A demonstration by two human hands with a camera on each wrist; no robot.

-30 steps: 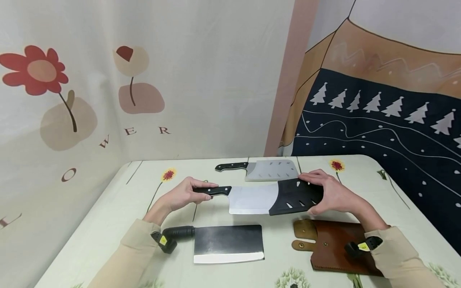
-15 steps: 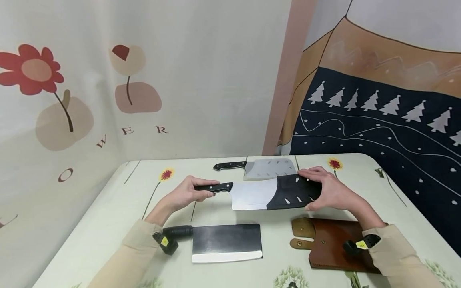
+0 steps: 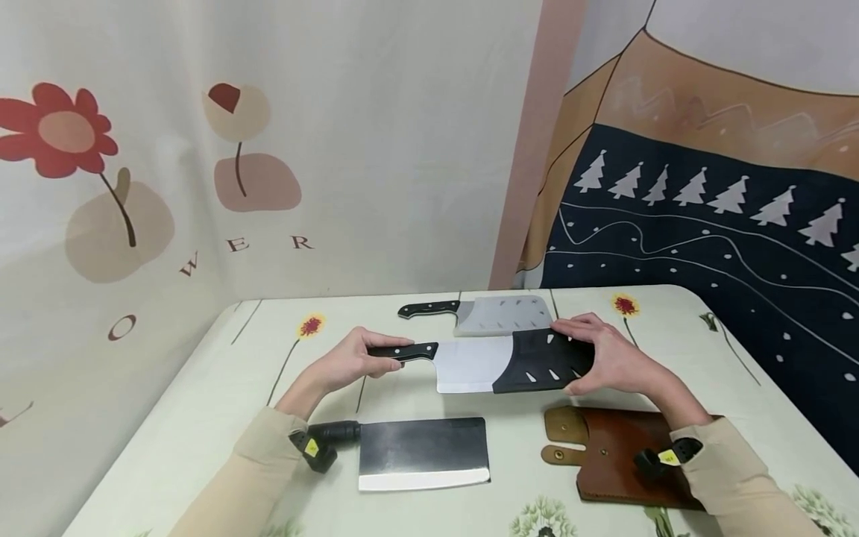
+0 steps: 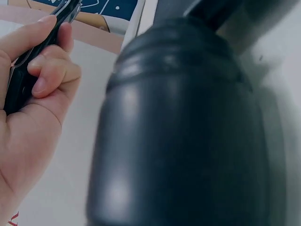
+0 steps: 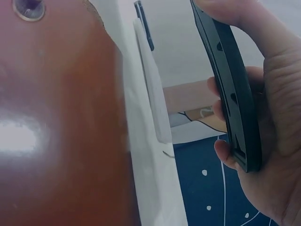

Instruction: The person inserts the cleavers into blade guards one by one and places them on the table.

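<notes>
In the head view, a cleaver (image 3: 470,365) with a black riveted handle is held up over the table, its blade pointing right. My left hand (image 3: 352,354) pinches the handle between thumb and fingers; the left wrist view shows those fingers curled around the black handle (image 4: 21,84). A black blade guard (image 3: 540,365) with slots covers the right part of the blade, leaving bare steel near the handle. My right hand (image 3: 607,354) grips the guard's far end, thumb on the lower edge and fingers on the upper. In the right wrist view, the guard (image 5: 235,99) appears edge-on inside that hand.
Behind lies another cleaver (image 3: 429,309) in a translucent guard (image 3: 506,315). A black-handled, broad-bladed cleaver (image 3: 423,451) lies in front, its handle (image 4: 178,141) looming large in the left wrist view. A brown leather sheath (image 3: 617,462) lies under the right wrist.
My hands have come slightly closer together. The black guard covers more of the blade, and less bare steel shows than a second ago. The head view has shifted a little.
</notes>
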